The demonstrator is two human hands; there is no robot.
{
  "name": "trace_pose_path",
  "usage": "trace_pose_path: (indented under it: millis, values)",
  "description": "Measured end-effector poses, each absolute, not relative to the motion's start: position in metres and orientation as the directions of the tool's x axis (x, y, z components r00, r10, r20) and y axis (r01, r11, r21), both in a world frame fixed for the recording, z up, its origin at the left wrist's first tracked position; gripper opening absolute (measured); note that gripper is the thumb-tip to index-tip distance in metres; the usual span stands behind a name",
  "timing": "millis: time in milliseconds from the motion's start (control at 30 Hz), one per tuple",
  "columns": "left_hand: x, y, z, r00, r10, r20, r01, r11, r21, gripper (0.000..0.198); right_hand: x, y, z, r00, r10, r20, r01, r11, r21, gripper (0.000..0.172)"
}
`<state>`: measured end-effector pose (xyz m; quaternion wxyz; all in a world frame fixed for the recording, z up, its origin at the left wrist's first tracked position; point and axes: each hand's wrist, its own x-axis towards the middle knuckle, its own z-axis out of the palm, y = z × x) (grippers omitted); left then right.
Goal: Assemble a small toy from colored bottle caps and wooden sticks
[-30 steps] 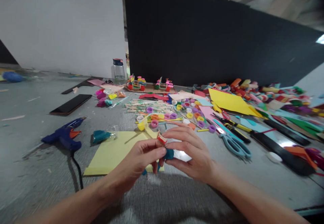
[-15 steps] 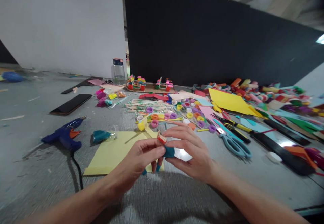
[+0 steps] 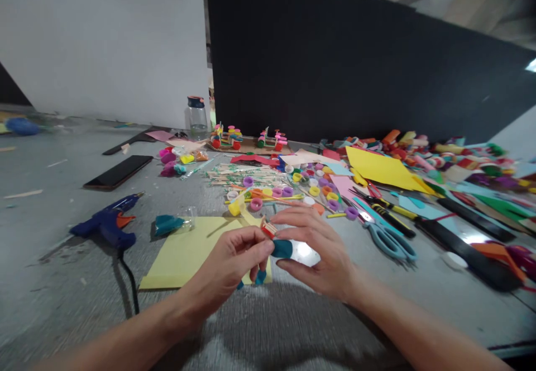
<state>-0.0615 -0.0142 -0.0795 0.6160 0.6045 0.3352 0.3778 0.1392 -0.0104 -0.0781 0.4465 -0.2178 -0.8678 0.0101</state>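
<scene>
My left hand (image 3: 240,253) is closed, thumb and fingers pinching a small craft piece. Part of it is a soft-looking teal piece (image 3: 282,248), perhaps modelling clay; above that sits a small red block with pale wooden strips (image 3: 268,228). Other teal bits (image 3: 260,277) show beneath the left fingers. From the other side my right hand (image 3: 320,245) curls around the craft piece, fingertips at the teal part's upper edge and thumb along its lower edge. Under the left hand lies a yellow paper pad (image 3: 188,256). A packet of teal material (image 3: 170,224) rests at its upper left corner.
A blue glue gun (image 3: 106,223) lies on the left, its cord running toward me. Scissors (image 3: 389,239) and cutters (image 3: 391,217) are on the right. Coloured bottle caps (image 3: 256,204), sticks and yellow card (image 3: 383,170) spread ahead. Two small toy models (image 3: 226,136) stand behind.
The right thumb has lowered slightly, and more of the teal piece shows between the hands. Both hands otherwise stay in place.
</scene>
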Motion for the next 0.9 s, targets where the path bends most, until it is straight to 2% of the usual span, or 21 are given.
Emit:
trace_pose_path:
  millis: [200, 567, 900]
  values:
    - [-0.0609, -0.017, -0.0756, 0.482, 0.875, 0.04, 0.0, -0.045, 0.999, 0.029, 0.1392, -0.0095, -0.0791, -0.503, 0.381, 0.775, 0.372, 0.906, -0.204, 0.028]
    - [-0.0585, -0.0162, -0.0774, 0.536, 0.843, -0.039, 0.044, 0.019, 0.999, 0.021, 0.1405, -0.0073, -0.0838, -0.538, 0.347, 0.768, 0.369, 0.916, -0.156, 0.031]
    - [-0.0617, -0.0141, -0.0841, 0.576, 0.814, -0.073, 0.074, 0.037, 0.997, 0.026, 0.1413, -0.0079, -0.0838, -0.582, 0.339, 0.739, 0.38, 0.917, -0.121, 0.028]
